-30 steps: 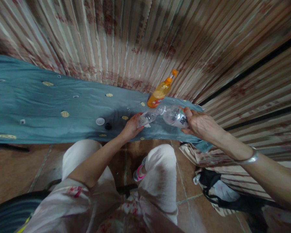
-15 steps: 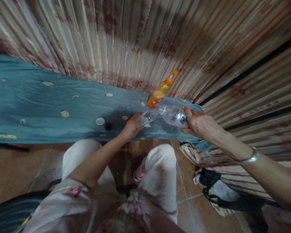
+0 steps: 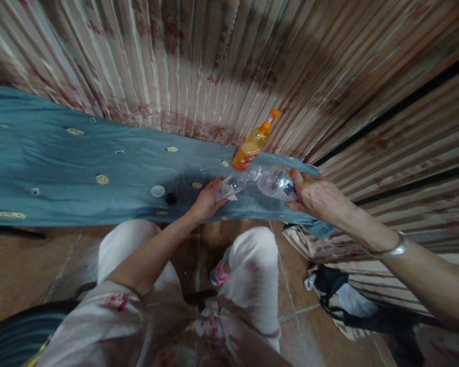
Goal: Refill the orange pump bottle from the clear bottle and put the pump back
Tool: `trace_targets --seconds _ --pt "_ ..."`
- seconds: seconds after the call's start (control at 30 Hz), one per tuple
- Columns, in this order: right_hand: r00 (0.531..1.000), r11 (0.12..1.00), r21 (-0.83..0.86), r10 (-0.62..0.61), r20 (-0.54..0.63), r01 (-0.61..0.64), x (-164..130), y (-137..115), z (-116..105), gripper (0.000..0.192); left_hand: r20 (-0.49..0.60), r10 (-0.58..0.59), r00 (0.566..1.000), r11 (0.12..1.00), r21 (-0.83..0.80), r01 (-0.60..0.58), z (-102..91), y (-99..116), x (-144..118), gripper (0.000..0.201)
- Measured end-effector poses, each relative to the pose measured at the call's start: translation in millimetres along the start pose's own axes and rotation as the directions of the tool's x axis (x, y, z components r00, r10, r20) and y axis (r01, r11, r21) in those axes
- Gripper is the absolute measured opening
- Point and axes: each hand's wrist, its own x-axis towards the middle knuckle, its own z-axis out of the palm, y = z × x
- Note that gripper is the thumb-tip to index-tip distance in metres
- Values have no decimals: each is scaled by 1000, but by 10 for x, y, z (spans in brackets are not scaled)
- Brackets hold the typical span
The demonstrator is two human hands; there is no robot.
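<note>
In my left hand (image 3: 210,199) is a small clear plastic bottle (image 3: 233,186), tilted, its narrow end pointing up to the right. My right hand (image 3: 309,193) grips a larger clear plastic bottle (image 3: 272,183) with dark print, lying nearly sideways. The two bottle mouths meet, or almost meet; whether liquid passes between them I cannot tell. Just behind them stands an orange pump bottle (image 3: 248,152), part full of orange liquid. Left of my left hand, a white round lid (image 3: 158,191) and a small black cap (image 3: 170,198) lie on the cloth.
A blue-green cloth with pineapple prints (image 3: 137,163) covers the long narrow surface. Pleated curtains (image 3: 199,76) rise right behind it and on the right. Dark bags or cloths (image 3: 352,300) lie on the tiled floor at lower right. My knees are under the front edge.
</note>
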Motion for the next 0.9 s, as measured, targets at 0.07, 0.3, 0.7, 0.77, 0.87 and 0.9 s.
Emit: trace_targets --seconds 0.07,0.3,0.7,0.77,0.87,0.9 --pt "1000 1000 6 -3 -18 3 3 1 28 68 3 -4 1000 1000 -1 4 2 0 1 65" --pt "1000 1000 8 8 -23 -8 8 7 43 65 -16 10 1000 1000 0 -10 15 -18 -14 65" --pt "999 1000 -7 -8 -52 8 -6 14 58 61 -19 6 1000 1000 -1 -6 19 -16 -5 65" --pt "998 1000 -1 -16 -54 16 5 24 85 64 -22 5 1000 1000 2 -5 18 -13 -9 66" --pt "997 1000 9 -15 -71 16 20 34 113 68 -14 -6 1000 1000 13 6 17 -12 -10 66" --pt "997 1000 12 -13 -77 14 22 35 117 70 -11 -8 1000 1000 16 8 16 -12 -10 66"
